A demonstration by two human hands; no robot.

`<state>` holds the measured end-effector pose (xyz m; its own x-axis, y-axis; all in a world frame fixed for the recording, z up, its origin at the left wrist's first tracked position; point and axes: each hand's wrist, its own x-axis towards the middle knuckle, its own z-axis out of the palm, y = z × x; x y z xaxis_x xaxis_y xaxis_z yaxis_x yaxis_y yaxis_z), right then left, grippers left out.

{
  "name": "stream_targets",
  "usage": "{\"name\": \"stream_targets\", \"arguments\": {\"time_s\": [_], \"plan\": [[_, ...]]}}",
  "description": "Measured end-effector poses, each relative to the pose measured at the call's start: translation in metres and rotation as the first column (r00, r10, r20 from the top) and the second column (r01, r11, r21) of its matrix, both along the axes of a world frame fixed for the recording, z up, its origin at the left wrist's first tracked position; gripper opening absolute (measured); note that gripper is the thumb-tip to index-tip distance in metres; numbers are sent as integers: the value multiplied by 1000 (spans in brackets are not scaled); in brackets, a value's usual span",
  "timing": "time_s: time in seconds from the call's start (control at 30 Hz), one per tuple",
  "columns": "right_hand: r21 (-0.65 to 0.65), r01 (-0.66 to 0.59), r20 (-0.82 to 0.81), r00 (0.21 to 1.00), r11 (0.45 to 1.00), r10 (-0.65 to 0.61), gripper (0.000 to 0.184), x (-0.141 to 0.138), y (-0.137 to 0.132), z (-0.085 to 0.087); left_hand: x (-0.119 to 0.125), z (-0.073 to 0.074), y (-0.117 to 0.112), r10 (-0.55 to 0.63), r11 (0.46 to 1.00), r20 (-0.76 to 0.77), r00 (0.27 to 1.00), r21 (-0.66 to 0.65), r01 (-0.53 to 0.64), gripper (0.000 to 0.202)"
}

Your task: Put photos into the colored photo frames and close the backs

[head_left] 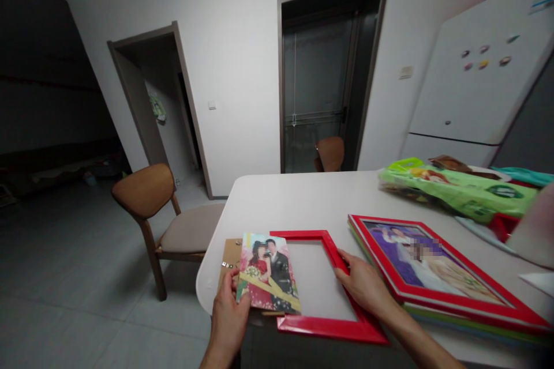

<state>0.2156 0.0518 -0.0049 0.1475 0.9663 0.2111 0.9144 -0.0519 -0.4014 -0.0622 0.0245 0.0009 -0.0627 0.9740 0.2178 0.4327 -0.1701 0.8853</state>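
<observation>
My left hand is closed on the lower left edge of a photo print of a couple, one in a red dress and one in a dark suit. Behind the print, partly covered, is a brown backing board with small metal clips. To the right lies an empty red picture frame, its left side hidden behind the print and overhanging the table's front edge. My right hand grips this frame's right side, thumb and fingers around the bar.
A framed wedding picture with a red border lies on a stack at the right of the white table. Behind it are a green package and other items. A wooden chair stands at the left, a white fridge at the right.
</observation>
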Motion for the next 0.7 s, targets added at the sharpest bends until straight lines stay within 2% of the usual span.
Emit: {"name": "stream_targets", "arguments": {"time_s": [0.07,0.2,0.3,0.4,0.47,0.53,0.6,0.7], "plan": [[8,-14,57,998,1000,14,43,-1,1,-4,-2,-4,-3,7,1000,-131,991,5,-7,34],[11,-30,104,994,1000,28,40,0,2,-7,-2,-4,-6,3,999,-318,948,48,13,38],[42,-29,114,993,999,24,38,-1,1,-6,-4,-4,-5,11,996,-396,918,89,26,38],[145,-39,92,995,989,26,37,-10,-2,-3,-6,-4,-5,22,993,-432,902,112,29,34],[194,-58,5,998,979,58,39,-21,-6,1,-6,-3,-5,32,992,-444,895,127,27,34],[184,-102,-151,980,978,131,42,-36,-9,4,-6,-1,-5,46,990,-456,889,140,21,35],[131,-158,-343,919,979,195,43,-52,-10,6,-4,1,-5,48,988,-468,882,152,27,37],[23,-196,-585,793,980,172,47,-74,-5,7,2,0,-7,16,983,-471,882,170,72,38]]}}
